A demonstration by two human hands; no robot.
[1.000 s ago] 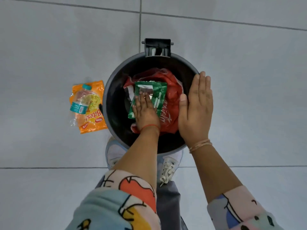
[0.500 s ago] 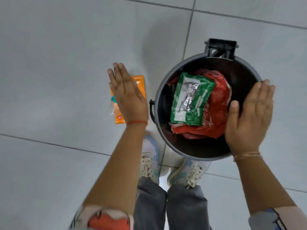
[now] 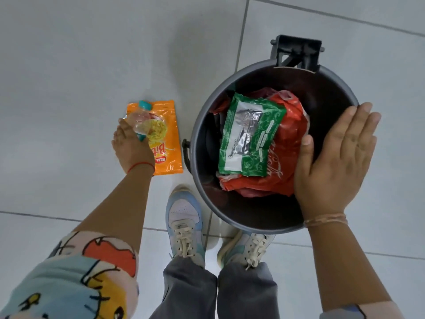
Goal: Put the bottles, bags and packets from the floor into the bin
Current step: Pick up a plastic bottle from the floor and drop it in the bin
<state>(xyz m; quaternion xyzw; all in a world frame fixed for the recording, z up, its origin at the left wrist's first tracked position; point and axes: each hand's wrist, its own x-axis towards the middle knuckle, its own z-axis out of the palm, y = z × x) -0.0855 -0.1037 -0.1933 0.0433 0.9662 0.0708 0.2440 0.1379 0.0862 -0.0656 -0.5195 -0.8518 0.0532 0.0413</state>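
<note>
Your left hand (image 3: 132, 146) reached down to the bottle (image 3: 140, 119), fingers curling around it but not visibly clamped. It lay on one orange packet (image 3: 166, 143) just beyond your fingers. Your right hand (image 3: 333, 162), fingers together and flat, steadied the bin (image 3: 340, 88) holding one green packet (image 3: 250, 137) and one red bag (image 3: 287, 157).

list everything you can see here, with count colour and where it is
bin: 1, dark grey, open, on the floor right of centre
green packet: 1, green and silver, on top inside the bin
red bag: 1, red, inside the bin under the green packet
orange packet: 1, orange, flat on the floor left of the bin
bottle: 1, clear with teal cap, lying on the orange packet
floor: pale grey tiles
shoes: 2, white and pale blue, below the bin
left hand: 1, at the bottle
right hand: 1, open, at the bin's right rim
</note>
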